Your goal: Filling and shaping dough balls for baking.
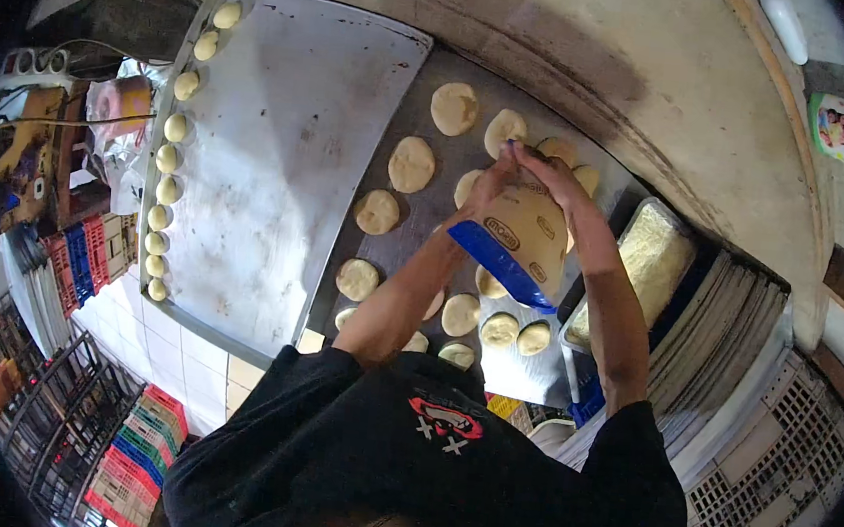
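Observation:
Both hands are closed around the far end of a soft, printed tan bag (pixel 516 227) with a blue edge, its wide blue end toward me. My left hand (pixel 491 181) grips the bag's left side and my right hand (pixel 553 175) its right side. The bag's far tip is hidden by my fingers. Below it lies a dark baking tray (pixel 427 93) with several flattened dough rounds (pixel 412 164) spread over it. Some rounds are partly covered by the bag and my forearms. Two rounds near the front right (pixel 499 331) look browner in the middle.
At left, a large pale metal tray (pixel 281 151) carries a column of small dough balls (pixel 175 127) along its left edge. A container (pixel 660 239) of pale yellow shreds stands at right, beside stacked trays (pixel 727 330). Coloured crates (pixel 139 460) sit at lower left. A wall borders the far side.

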`<state>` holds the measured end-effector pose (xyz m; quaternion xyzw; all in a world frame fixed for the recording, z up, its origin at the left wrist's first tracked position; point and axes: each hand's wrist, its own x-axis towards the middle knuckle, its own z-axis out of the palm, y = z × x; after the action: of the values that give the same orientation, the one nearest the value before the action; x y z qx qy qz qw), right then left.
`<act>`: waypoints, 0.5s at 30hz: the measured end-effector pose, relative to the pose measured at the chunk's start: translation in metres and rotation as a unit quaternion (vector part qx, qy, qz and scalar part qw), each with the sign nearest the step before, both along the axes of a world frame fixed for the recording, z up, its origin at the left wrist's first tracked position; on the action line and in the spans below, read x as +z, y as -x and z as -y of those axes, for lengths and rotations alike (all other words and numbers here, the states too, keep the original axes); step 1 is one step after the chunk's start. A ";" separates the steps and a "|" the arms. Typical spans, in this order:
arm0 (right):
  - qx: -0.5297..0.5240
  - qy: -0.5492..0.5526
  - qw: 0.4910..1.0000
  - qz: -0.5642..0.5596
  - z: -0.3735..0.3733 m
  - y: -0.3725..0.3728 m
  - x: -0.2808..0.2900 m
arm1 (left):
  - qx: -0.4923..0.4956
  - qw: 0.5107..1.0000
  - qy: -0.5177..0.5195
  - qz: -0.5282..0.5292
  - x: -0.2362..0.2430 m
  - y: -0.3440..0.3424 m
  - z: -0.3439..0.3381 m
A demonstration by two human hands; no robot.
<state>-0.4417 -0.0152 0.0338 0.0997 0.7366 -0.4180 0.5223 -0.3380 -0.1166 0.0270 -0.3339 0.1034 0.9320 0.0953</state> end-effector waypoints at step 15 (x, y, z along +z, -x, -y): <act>-0.049 0.107 0.993 0.012 0.016 0.005 -0.019 | -0.019 0.996 0.038 -0.082 -0.036 -0.007 0.009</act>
<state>-0.4463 -0.0308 0.0148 0.0845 0.6756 -0.5182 0.5175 -0.3308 -0.1254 -0.0088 -0.2574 0.1524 0.9498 0.0916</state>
